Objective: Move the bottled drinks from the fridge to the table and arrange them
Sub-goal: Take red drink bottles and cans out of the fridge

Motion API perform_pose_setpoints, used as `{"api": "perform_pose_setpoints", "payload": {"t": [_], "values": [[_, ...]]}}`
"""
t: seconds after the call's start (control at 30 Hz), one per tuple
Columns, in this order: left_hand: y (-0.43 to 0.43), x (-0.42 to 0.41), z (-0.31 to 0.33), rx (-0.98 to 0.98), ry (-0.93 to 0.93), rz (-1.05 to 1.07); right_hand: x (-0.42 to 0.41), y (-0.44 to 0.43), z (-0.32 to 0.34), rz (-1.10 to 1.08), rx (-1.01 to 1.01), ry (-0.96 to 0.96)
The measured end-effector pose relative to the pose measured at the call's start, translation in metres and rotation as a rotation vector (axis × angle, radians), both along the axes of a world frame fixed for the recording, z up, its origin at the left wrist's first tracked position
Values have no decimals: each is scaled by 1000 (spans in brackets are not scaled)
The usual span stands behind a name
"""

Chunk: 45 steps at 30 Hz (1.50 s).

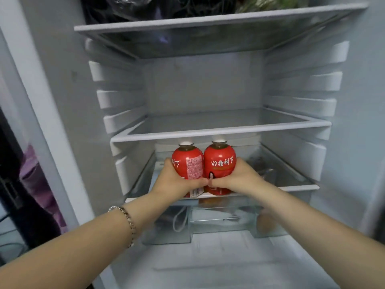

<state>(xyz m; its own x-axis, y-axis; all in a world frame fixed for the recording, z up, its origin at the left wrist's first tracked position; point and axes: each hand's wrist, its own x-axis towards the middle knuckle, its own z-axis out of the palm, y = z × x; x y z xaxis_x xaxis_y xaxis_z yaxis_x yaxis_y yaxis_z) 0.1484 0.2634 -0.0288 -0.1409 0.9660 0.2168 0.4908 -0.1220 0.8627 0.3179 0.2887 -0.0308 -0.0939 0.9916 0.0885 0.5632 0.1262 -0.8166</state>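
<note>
- Two red bottled drinks stand upright, side by side and touching, at the centre of the frame, at the front edge of the lower glass shelf (300, 187) of an open fridge (354, 101).
- The left hand (177, 180) wraps around the left bottle (188, 161), fingers round its far left side and thumb across the lower front.
- The right hand (239, 178) grips the right bottle (219, 163) in the same way from the right; the two thumbs meet low between the bottles.
- Both bottles have pale caps just under the middle shelf (220, 132), which is bare.
- A metal bracelet (128, 222) sits on the left wrist, lower left of centre.
- Dark bags (145, 7) lie on the top shelf at the upper edge of the frame.
- A clear drawer (220, 217) sits below the bottles; its contents are blurred.
</note>
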Motion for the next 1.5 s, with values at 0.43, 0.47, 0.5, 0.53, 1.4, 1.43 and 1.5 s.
{"api": "perform_pose_setpoints", "payload": {"t": [0.43,0.47,0.5,0.53,1.4,1.43,1.5], "values": [[-42,8,52,242,-11,-12,-20,-74,15,-108,273,390],[-52,5,50,293,67,-36,-20,-82,14,-111,283,375],[-62,1,49,360,185,-44,-21,-90,11,-112,285,355],[-70,-2,48,421,318,-49,-22,-98,8,-108,279,332],[-270,48,10,218,1070,-268,59,-288,-42,301,175,-128],[-284,56,9,203,1063,-242,66,-298,-42,325,176,-123],[-312,75,5,160,1054,-178,78,-318,-40,368,152,-110]]}}
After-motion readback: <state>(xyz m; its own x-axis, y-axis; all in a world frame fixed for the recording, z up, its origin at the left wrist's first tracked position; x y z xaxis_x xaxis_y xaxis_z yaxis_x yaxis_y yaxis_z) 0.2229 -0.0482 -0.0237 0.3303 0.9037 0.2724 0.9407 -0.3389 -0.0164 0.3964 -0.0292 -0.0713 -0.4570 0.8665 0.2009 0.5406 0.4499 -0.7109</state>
